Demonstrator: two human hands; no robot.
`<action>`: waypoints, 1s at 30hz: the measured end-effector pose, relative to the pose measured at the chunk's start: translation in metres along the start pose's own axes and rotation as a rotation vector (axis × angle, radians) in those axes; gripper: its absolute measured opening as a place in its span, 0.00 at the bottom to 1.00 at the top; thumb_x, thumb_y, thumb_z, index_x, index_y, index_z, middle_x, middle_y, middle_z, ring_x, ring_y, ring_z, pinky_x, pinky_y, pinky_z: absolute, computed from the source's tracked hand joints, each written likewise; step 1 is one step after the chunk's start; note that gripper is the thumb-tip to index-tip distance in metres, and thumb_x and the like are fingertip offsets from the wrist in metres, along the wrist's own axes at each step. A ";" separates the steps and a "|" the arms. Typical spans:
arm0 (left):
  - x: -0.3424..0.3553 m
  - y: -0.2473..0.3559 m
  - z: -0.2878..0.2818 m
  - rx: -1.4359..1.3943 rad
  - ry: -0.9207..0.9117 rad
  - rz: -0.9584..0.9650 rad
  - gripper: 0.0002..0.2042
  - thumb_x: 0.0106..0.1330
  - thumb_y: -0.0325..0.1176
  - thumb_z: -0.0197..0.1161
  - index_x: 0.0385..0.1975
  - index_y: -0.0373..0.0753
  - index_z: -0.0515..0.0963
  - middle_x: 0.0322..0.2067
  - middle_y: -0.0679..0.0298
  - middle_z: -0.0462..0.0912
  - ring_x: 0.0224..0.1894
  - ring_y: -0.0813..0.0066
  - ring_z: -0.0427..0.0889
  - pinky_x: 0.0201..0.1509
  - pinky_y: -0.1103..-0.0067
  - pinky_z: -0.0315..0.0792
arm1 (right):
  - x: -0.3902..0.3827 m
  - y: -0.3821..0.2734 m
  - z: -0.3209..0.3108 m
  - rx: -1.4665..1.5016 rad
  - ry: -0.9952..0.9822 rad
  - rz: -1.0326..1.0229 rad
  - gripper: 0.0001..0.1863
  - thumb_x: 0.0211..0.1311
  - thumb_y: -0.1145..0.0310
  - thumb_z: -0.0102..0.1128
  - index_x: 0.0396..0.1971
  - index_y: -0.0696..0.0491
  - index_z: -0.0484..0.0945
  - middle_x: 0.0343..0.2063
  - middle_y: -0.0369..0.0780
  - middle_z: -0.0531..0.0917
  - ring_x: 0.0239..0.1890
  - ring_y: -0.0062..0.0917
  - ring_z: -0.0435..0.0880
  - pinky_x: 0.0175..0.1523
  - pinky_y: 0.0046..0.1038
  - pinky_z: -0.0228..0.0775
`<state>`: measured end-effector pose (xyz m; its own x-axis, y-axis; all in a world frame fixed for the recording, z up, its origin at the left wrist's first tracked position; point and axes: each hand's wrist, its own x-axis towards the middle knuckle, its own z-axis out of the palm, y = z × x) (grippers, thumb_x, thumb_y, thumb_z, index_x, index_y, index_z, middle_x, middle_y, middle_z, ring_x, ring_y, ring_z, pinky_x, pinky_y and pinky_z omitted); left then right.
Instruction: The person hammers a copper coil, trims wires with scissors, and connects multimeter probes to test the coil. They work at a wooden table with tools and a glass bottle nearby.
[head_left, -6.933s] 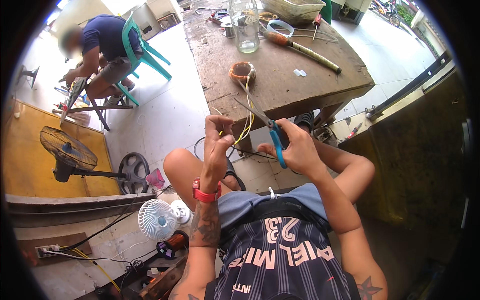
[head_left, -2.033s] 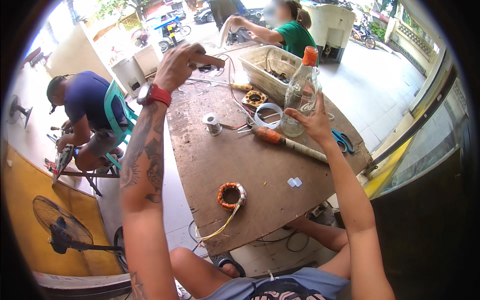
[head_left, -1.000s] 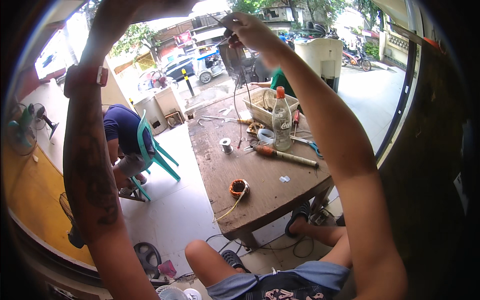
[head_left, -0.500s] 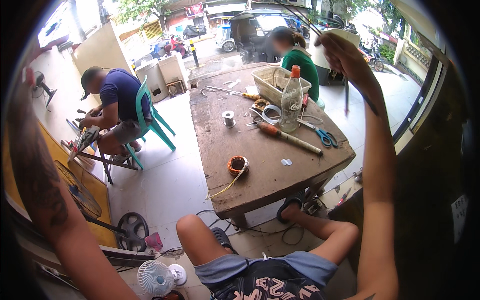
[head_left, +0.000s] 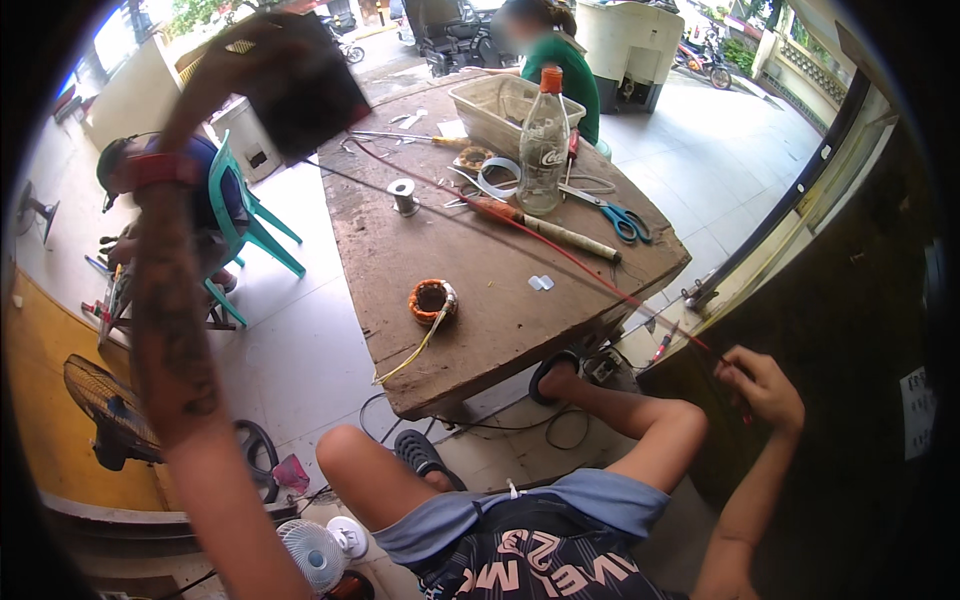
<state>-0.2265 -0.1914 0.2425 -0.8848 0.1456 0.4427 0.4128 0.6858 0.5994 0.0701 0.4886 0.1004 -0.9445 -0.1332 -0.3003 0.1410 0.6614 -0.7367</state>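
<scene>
Raised at the upper left, my left hand [head_left: 225, 70] grips a dark box-shaped device [head_left: 308, 95], blurred by motion; it looks like a multimeter. From it a red lead [head_left: 545, 243] and a black lead [head_left: 415, 198] run taut across the view, above the table. At the right, my right hand [head_left: 762, 388] is closed around the ends of the leads, with a red tip below the fingers. On the wooden table [head_left: 500, 355] lies an orange-wrapped ring-shaped coil [head_left: 432, 301] with yellowish wires, apart from both hands.
The table also holds a wire spool [head_left: 403, 197], a glass bottle [head_left: 543, 150], blue-handled scissors [head_left: 625, 222], a taped rod [head_left: 560, 232] and a plastic bin [head_left: 490, 105]. Two people sit beyond, one on a green chair [head_left: 250, 220]. Fans stand at the left; cables cross the floor.
My left hand has come into view with the dark device. My right hand has dropped from the upper right to the lower right, stretching the leads. The view has shifted rightward and down.
</scene>
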 end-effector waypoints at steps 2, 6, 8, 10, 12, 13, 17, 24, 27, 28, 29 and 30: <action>0.012 0.006 0.079 -0.086 -0.176 0.041 0.24 0.60 0.42 0.78 0.54 0.41 0.82 0.43 0.61 0.88 0.48 0.69 0.85 0.53 0.71 0.79 | -0.025 0.004 -0.001 -0.095 0.068 0.026 0.11 0.75 0.65 0.60 0.41 0.59 0.81 0.25 0.38 0.83 0.29 0.17 0.79 0.36 0.25 0.71; -0.003 0.010 0.233 -0.091 -0.428 0.164 0.28 0.58 0.51 0.80 0.56 0.45 0.84 0.44 0.61 0.88 0.48 0.74 0.84 0.52 0.75 0.79 | -0.043 0.005 0.006 -0.158 0.110 -0.040 0.11 0.73 0.65 0.62 0.39 0.59 0.81 0.26 0.42 0.83 0.29 0.21 0.80 0.37 0.29 0.71; -0.015 0.005 0.284 -0.183 -0.513 0.116 0.28 0.61 0.49 0.79 0.58 0.42 0.82 0.49 0.62 0.87 0.53 0.73 0.83 0.57 0.75 0.77 | -0.042 0.003 0.010 -0.186 0.103 -0.047 0.10 0.71 0.66 0.63 0.40 0.59 0.81 0.27 0.45 0.83 0.28 0.27 0.80 0.38 0.30 0.72; -0.022 0.000 0.314 -0.283 -0.560 -0.045 0.29 0.61 0.48 0.79 0.58 0.39 0.82 0.51 0.61 0.87 0.52 0.74 0.83 0.57 0.75 0.77 | -0.037 0.000 0.013 -0.198 0.098 -0.074 0.10 0.71 0.66 0.63 0.40 0.59 0.82 0.28 0.46 0.84 0.28 0.31 0.81 0.38 0.31 0.73; -0.024 -0.009 0.327 -0.359 -0.552 -0.106 0.30 0.61 0.49 0.78 0.59 0.37 0.81 0.51 0.60 0.87 0.51 0.75 0.83 0.57 0.77 0.77 | -0.029 -0.003 0.016 -0.194 0.072 -0.080 0.10 0.71 0.66 0.63 0.39 0.59 0.81 0.29 0.47 0.84 0.29 0.36 0.82 0.39 0.33 0.74; -0.024 -0.014 0.329 -0.341 -0.553 -0.106 0.30 0.62 0.49 0.78 0.59 0.37 0.81 0.50 0.60 0.87 0.50 0.75 0.84 0.56 0.77 0.77 | -0.023 -0.004 0.018 -0.196 0.052 -0.083 0.10 0.71 0.66 0.63 0.39 0.60 0.81 0.30 0.48 0.84 0.30 0.38 0.83 0.39 0.34 0.74; -0.020 -0.037 0.341 -0.181 -0.530 -0.015 0.31 0.63 0.51 0.75 0.59 0.36 0.81 0.50 0.59 0.88 0.50 0.74 0.84 0.56 0.77 0.76 | 0.004 -0.006 0.038 -0.239 0.000 -0.166 0.11 0.70 0.66 0.63 0.40 0.61 0.80 0.34 0.51 0.83 0.38 0.48 0.82 0.44 0.38 0.74; -0.040 0.036 0.301 -0.260 0.086 0.075 0.23 0.67 0.46 0.73 0.56 0.38 0.82 0.45 0.53 0.89 0.46 0.64 0.86 0.52 0.70 0.78 | 0.038 -0.013 0.086 -0.230 0.071 -0.277 0.09 0.72 0.65 0.61 0.39 0.57 0.80 0.34 0.47 0.82 0.39 0.46 0.83 0.42 0.41 0.75; -0.154 0.111 0.270 -0.274 -0.174 0.040 0.21 0.72 0.38 0.66 0.59 0.34 0.75 0.47 0.55 0.86 0.53 0.63 0.83 0.61 0.67 0.74 | 0.051 -0.028 0.120 -0.417 0.133 -0.379 0.06 0.70 0.66 0.62 0.41 0.52 0.81 0.34 0.43 0.83 0.39 0.43 0.85 0.41 0.39 0.78; -0.204 0.137 0.273 -0.297 -0.301 0.148 0.26 0.68 0.38 0.69 0.62 0.34 0.72 0.55 0.51 0.82 0.62 0.56 0.78 0.67 0.64 0.71 | 0.058 -0.034 0.137 -0.404 0.081 -0.484 0.07 0.68 0.67 0.62 0.42 0.51 0.80 0.34 0.42 0.83 0.39 0.41 0.86 0.42 0.39 0.79; -0.240 0.153 0.277 -0.424 -0.456 0.241 0.34 0.66 0.41 0.72 0.68 0.33 0.67 0.63 0.47 0.75 0.69 0.50 0.72 0.72 0.63 0.66 | 0.064 -0.040 0.157 -0.388 0.038 -0.608 0.08 0.65 0.68 0.63 0.43 0.51 0.79 0.34 0.40 0.84 0.40 0.40 0.86 0.42 0.39 0.80; -0.277 0.164 0.284 -0.449 -0.524 0.232 0.42 0.68 0.45 0.71 0.74 0.32 0.56 0.68 0.42 0.68 0.70 0.46 0.71 0.73 0.62 0.66 | 0.069 -0.046 0.176 -0.329 -0.057 -0.630 0.11 0.61 0.70 0.63 0.43 0.52 0.77 0.35 0.41 0.84 0.40 0.39 0.86 0.43 0.40 0.80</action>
<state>0.0247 0.0838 0.0290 -0.7043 0.6517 0.2815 0.5519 0.2534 0.7945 0.0505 0.3197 0.0069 -0.7988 -0.5956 0.0846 -0.5317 0.6334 -0.5622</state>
